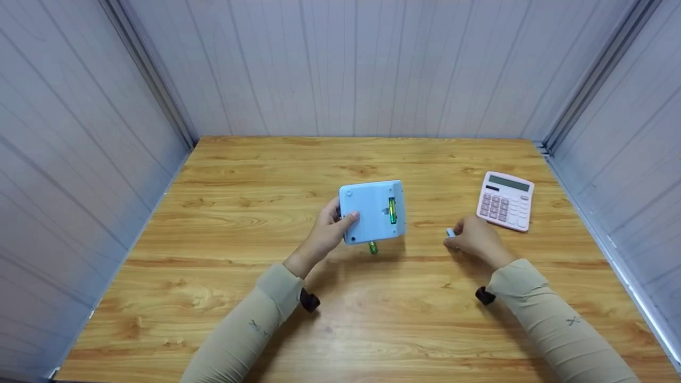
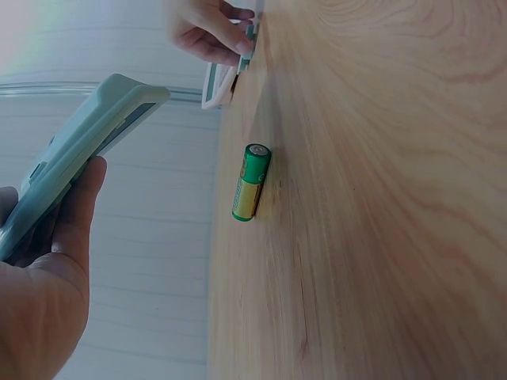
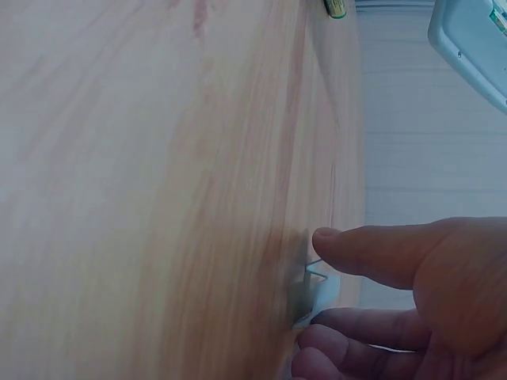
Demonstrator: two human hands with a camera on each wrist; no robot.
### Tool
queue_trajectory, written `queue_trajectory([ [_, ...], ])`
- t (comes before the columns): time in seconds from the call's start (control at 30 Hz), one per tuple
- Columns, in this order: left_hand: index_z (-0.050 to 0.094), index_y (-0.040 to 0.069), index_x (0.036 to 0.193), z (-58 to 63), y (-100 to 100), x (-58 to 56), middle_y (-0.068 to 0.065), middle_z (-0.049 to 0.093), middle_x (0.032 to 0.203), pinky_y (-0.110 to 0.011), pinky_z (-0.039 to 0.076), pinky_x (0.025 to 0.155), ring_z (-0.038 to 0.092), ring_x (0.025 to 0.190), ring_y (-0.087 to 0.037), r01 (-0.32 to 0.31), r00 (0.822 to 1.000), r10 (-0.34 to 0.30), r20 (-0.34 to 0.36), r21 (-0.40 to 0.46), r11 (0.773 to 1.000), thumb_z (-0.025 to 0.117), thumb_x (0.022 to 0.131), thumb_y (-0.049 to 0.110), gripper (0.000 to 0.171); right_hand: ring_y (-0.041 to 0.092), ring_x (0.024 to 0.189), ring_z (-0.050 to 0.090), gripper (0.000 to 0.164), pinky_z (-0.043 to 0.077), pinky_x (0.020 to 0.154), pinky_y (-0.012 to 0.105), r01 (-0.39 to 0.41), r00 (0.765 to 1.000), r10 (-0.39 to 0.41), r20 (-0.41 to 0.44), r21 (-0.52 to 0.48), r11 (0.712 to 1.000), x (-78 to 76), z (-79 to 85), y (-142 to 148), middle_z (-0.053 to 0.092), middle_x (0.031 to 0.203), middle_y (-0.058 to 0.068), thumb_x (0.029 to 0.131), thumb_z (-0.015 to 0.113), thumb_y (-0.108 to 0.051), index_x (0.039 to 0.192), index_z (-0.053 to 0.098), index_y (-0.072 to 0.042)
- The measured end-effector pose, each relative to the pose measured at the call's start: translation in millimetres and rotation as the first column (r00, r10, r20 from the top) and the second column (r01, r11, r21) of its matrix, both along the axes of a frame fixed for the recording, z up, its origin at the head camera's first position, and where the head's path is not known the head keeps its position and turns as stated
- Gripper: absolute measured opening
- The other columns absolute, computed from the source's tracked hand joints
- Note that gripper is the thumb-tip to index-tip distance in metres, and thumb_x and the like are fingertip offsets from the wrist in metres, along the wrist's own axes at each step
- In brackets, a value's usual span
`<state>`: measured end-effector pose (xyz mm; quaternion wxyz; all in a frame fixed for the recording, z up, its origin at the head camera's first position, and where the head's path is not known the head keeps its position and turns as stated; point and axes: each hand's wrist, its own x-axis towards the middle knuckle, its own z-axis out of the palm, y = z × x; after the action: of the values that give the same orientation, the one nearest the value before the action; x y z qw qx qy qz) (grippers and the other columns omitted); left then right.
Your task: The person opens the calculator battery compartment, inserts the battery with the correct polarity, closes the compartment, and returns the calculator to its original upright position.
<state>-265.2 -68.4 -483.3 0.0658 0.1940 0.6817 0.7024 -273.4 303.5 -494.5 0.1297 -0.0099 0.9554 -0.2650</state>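
Sleeves [image 1: 558,319] up front, left hand [image 1: 324,227] gripping the blue calculator [image 1: 371,213]. Battery [image 1: 392,210] sits kinda front-to-back at its right end, toward the right hand [image 1: 479,242] pinching the cover [image 1: 450,232].

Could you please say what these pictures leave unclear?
Head view: front of the blue device, turned away.
Head view: most fingertips of the left hand, behind it.
Head view: key markings on the pink calculator, too small.
Left wrist: fine print on the loose battery, too small.
Right wrist: part of the small blue piece, covered by the right hand.
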Motion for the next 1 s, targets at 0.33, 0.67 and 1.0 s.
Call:
queue_trajectory([
  [0.33, 0.047, 0.001, 0.157, -0.6, -0.7, 0.7, -0.025, 0.064, 0.147, -0.055, 0.061, 0.106, 0.067, 0.135, -0.039, 0.0, 1.0, 0.0, -0.006, -0.007, 1.0, 0.057, 0.113, 0.013, 0.047, 0.018, 0.075, 0.059, 0.029, 0.047, 0.063, 0.029, 0.004, 1.0, -0.004, -0.019, -0.02, 1.0, -0.2, -0.6, -3.2, 0.071, 0.085, 0.006, 0.096, 0.082, -0.03, 0.094, 0.075, -0.002],
  [0.67, 0.046, 0.001, 0.158, -1.3, -1.8, 1.1, -0.025, 0.063, 0.148, -0.057, 0.06, 0.107, 0.065, 0.137, -0.041, -0.01, 1.0, 0.01, 0.002, -0.017, 1.0, 0.057, 0.112, 0.011, 0.049, 0.019, 0.075, 0.057, 0.022, 0.047, 0.066, 0.03, -0.018, 0.999, 0.018, -0.04, -0.008, 1.0, -1.0, -0.7, -3.9, 0.069, 0.083, 0.006, 0.094, 0.081, -0.022, 0.093, 0.074, -0.001],
  [1.0, 0.046, 0.003, 0.159, -1.9, -1.3, 1.6, -0.024, 0.062, 0.149, -0.057, 0.06, 0.107, 0.065, 0.137, -0.041, -0.008, 1.0, 0.008, 0.013, -0.019, 1.0, 0.057, 0.113, 0.013, 0.049, 0.019, 0.08, 0.061, 0.025, 0.048, 0.067, 0.029, 0.028, 0.998, -0.03, -0.049, -0.041, 0.999, 0.7, 0.4, -6.6, 0.072, 0.09, 0.008, 0.091, 0.084, -0.021, 0.097, 0.073, 0.0],
])
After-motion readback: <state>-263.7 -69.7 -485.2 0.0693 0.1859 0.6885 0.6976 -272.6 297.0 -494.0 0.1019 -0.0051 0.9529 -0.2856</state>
